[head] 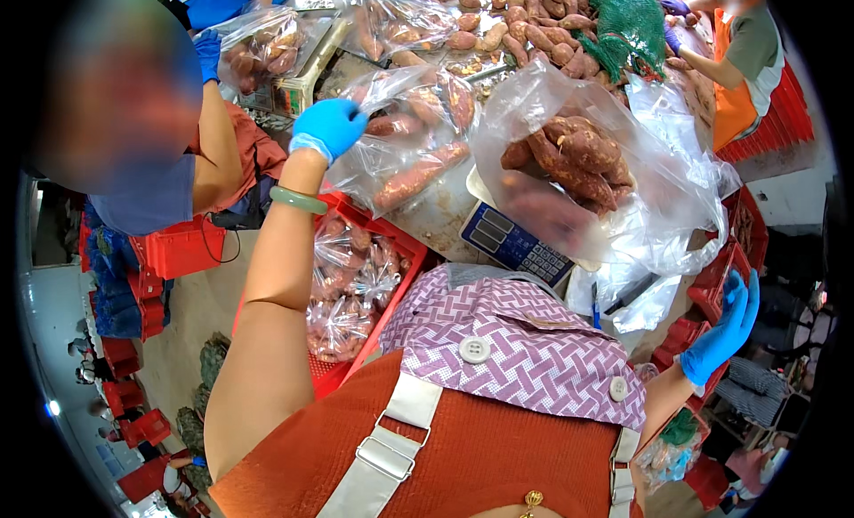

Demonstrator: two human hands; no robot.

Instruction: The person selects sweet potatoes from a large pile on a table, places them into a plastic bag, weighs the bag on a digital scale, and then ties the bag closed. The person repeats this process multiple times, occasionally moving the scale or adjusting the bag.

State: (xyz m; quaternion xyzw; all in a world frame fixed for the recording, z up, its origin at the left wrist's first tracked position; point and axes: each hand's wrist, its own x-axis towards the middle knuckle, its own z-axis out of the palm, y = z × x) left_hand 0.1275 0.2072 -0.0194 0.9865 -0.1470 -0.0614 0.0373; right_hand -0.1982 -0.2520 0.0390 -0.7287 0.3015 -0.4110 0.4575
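Observation:
My left hand [328, 129], in a blue glove, is closed on the gathered edge of a clear plastic bag [347, 159]. Several reddish sweet potatoes [421, 177] lie in that bag on the table. Ahead of me, a wide-mouthed clear plastic bag [520, 111] holds a pile of sweet potatoes [587, 154] and rests on a digital scale [517, 244]. The scale's keypad faces me, and the bag covers most of its pan. Out to the right, my blue-gloved right hand [720, 331] has its fingers extended and holds nothing.
Loose sweet potatoes [527, 17] and a green mesh sack [620, 31] cover the far table. A red crate [407, 264] of bagged sweet potatoes stands below my left arm. White plastic bags [657, 291] hang right of the scale. Co-workers stand left and far right.

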